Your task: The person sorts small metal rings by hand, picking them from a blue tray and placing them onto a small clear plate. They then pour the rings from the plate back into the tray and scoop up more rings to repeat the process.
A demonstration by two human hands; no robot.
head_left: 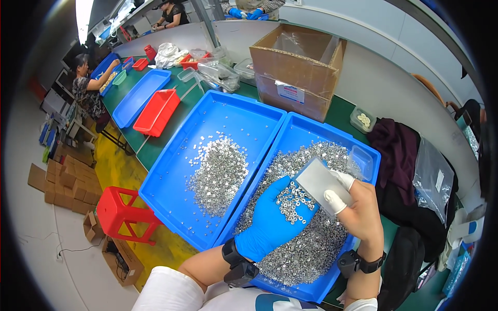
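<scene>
Rings [292, 203] are cupped in half-open left hand [270, 224]; plate [319, 179], pinched in right hand [362, 208], is best held within tray [337, 131] edges.

The left hand [268, 226], blue-gloved, cups palm up, I notice; opposite, the right hand [361, 208] pinches, thumb and finger sheathed in white.
</scene>
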